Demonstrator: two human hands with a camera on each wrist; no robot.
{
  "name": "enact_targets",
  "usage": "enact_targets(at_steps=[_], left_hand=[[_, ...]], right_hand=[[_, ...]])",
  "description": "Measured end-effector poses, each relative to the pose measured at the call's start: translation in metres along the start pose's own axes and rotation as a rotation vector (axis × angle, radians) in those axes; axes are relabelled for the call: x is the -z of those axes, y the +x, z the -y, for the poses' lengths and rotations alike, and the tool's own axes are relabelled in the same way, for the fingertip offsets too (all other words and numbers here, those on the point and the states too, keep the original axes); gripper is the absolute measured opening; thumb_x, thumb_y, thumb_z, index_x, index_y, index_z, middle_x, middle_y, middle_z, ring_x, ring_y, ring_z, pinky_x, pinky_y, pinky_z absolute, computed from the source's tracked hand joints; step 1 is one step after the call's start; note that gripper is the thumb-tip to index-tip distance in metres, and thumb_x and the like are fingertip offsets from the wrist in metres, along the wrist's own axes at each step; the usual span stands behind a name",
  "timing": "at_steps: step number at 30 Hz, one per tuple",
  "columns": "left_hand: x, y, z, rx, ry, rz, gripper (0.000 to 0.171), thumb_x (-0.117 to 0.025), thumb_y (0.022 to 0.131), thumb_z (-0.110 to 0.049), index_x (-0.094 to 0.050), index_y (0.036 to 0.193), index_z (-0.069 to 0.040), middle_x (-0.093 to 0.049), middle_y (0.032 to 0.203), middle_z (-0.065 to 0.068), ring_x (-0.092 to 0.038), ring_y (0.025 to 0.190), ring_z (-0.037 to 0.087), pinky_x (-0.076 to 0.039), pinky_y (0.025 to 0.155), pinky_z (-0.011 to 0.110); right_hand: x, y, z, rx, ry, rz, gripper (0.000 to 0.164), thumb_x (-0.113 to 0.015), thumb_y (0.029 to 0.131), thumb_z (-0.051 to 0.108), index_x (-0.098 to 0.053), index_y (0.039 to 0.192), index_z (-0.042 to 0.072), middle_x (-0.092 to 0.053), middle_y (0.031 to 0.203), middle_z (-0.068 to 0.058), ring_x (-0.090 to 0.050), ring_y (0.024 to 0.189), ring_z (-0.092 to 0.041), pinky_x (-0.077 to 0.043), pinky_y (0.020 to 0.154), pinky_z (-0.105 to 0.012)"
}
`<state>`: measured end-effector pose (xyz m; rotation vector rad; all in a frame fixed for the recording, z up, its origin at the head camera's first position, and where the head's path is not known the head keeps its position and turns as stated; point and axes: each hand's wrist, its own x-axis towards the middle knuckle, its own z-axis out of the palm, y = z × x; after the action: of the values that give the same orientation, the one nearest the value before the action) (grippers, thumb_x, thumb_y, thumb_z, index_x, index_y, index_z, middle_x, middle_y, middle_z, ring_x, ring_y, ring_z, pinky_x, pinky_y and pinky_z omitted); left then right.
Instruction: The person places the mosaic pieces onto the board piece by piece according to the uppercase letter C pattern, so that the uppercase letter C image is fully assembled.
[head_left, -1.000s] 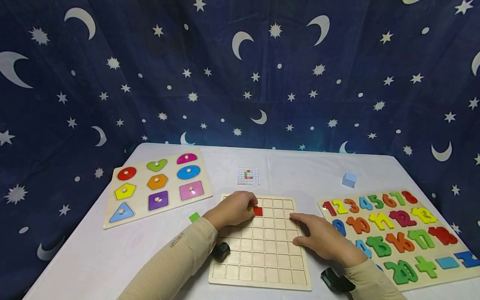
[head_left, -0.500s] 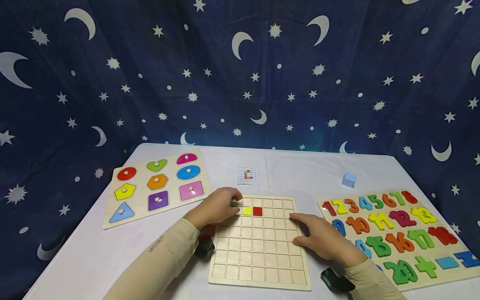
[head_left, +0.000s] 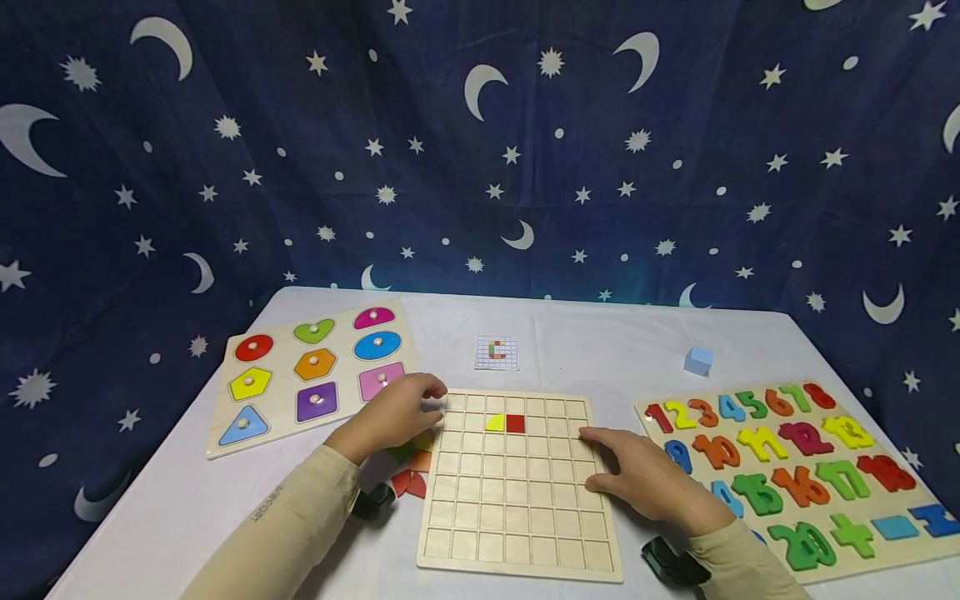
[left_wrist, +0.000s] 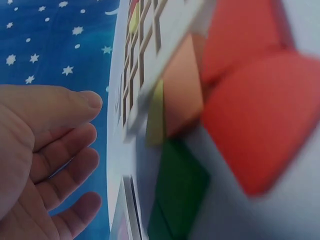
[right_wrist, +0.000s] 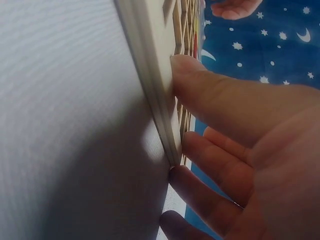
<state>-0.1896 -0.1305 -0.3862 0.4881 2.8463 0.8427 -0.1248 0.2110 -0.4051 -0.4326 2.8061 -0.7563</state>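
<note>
One grid board on bench; yellow tile and red tile side by side in its second row from far edge. Two hands, well apart: left hand near board's left edge, thumb clear of fingers, nothing held; right hand, thumb and fingertips resting at right edge. Loose pieces, several colours, beside left edge. Beyond: card, blue cube. Flanking: shape board, number board.

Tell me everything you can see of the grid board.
The grid board looks like pale wood, raised strips dividing it into square cells. It lies flat on the white tablecloth. Its second row from the far edge holds a yellow quarter-circle tile beside a red square tile. The right hand touches its right edge.
</note>
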Motion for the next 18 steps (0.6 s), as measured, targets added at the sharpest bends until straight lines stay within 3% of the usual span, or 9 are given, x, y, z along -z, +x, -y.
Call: enact_targets(at_steps=[10,18], left_hand=[[0.006,-0.014,0.018,0.025,0.011,0.003,0.029,-0.078,0.085,-0.008,-0.069,0.112,-0.004,-0.067,0.106,0.003,-0.062,0.103,0.024,-0.05,0.096,0.043],[0.007,-0.022,0.022,0.051,0.002,0.031,0.03,-0.08,0.083,-0.009,-0.069,0.111,-0.006,-0.068,0.107,0.001,-0.061,0.103,0.022,-0.049,0.098,0.042]], right_hand=[[0.0,0.001,0.0,-0.014,-0.004,0.003,0.063,-0.082,0.084,0.025,-0.058,0.139,0.007,-0.057,0.139,-0.015,-0.049,0.131,-0.04,-0.038,0.105,-0.058],[0.001,0.001,0.0,-0.009,-0.002,0.012,0.064,-0.082,0.083,0.028,-0.058,0.138,0.008,-0.057,0.138,-0.014,-0.049,0.13,-0.04,-0.039,0.104,-0.059]])
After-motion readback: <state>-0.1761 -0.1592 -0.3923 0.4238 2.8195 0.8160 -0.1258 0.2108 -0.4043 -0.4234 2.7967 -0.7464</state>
